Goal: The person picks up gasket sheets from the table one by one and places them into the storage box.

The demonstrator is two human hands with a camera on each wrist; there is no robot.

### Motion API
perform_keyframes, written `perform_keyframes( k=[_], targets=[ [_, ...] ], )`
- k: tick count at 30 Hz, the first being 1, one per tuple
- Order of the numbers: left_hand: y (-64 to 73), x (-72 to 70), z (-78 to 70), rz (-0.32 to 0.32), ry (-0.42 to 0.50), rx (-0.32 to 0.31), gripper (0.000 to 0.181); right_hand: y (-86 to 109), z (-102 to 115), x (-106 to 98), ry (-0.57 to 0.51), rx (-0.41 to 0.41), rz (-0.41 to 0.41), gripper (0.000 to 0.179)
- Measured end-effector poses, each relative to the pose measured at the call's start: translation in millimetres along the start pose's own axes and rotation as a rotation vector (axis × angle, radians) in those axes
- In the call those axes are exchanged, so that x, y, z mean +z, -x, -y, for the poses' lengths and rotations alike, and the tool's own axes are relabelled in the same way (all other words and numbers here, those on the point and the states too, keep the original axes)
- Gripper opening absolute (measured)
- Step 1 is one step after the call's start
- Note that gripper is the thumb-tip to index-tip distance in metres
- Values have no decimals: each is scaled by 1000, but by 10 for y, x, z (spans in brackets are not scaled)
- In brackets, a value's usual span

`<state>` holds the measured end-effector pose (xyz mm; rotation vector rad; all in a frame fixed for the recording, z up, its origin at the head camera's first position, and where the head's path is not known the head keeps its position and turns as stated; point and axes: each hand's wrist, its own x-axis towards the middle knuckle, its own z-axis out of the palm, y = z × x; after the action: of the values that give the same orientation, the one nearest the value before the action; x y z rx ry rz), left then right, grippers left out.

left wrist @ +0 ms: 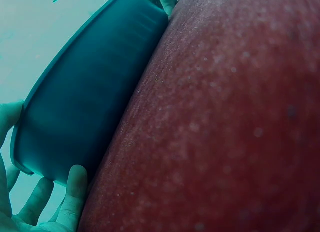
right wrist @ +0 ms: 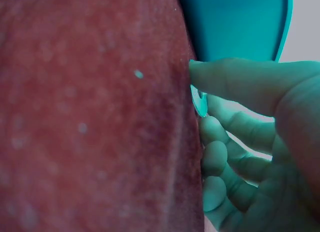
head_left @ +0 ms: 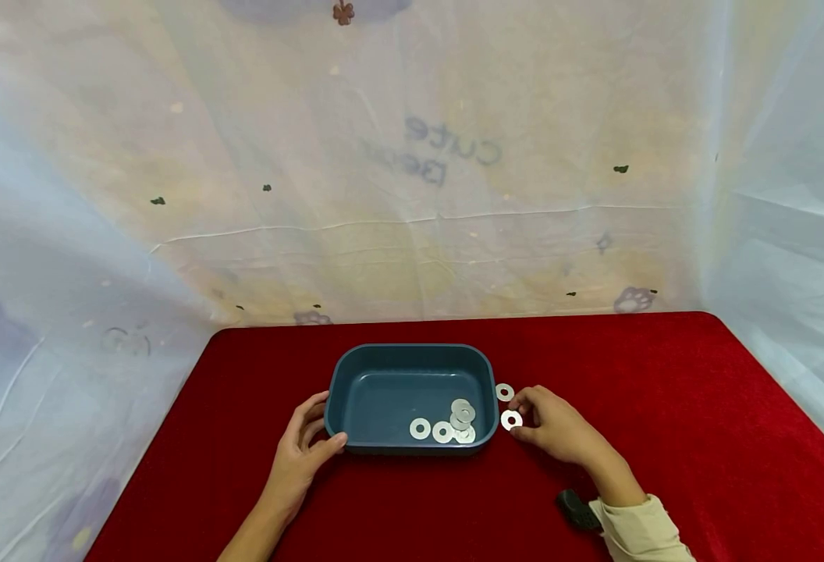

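A dark blue-grey plastic box (head_left: pixel 377 390) stands on red cloth, with several flat metal washers (head_left: pixel 420 428) lying in its front right part. At the box's left end my left hand (head_left: pixel 300 460) grips it, the thumb over the front corner of the rim and the fingers along the side wall. To the right of the box, my right hand (head_left: pixel 559 428) has thumb and forefinger at opposite edges of a washer (head_left: pixel 517 414) on the cloth, pinching it. The right wrist view shows this washer (right wrist: pixel 200 103) edge-on beside the thumb. Another washer (head_left: pixel 504 393) lies just behind it, near the box wall.
The red cloth (head_left: pixel 665 406) covers the table. A black object (head_left: pixel 577 511) sits by the right sleeve. Pale printed sheets (head_left: pixel 384 257) hang behind the table and at both sides.
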<state>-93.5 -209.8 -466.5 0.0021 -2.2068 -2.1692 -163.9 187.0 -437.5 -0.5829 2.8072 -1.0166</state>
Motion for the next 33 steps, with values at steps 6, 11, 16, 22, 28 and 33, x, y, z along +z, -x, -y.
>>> perform_keyframes(
  k=[6, 11, 16, 22, 28, 33],
  targets=[
    [-5, -2, 0, -1, 7, -2, 69, -1, 18, -11, 9, 9, 13, 28],
    [-7, -2, 2, -3, 5, 0, 69, 2, 18, -33, 2, -2, 50, 29],
    [-2, 0, -1, -2, 4, -2, 69, 23, -15, -79, -31, -74, 101, 34],
    [5, 4, -12, -5, 1, -6, 69, 38, -57, -107, -58, -94, 131, 31],
    [5, 3, -13, -5, 0, -8, 69, 26, -66, -117, -46, -88, 134, 31],
    [-3, -2, -6, 1, 3, -3, 68, 26, -54, -125, -27, -83, 122, 28]
  ],
)
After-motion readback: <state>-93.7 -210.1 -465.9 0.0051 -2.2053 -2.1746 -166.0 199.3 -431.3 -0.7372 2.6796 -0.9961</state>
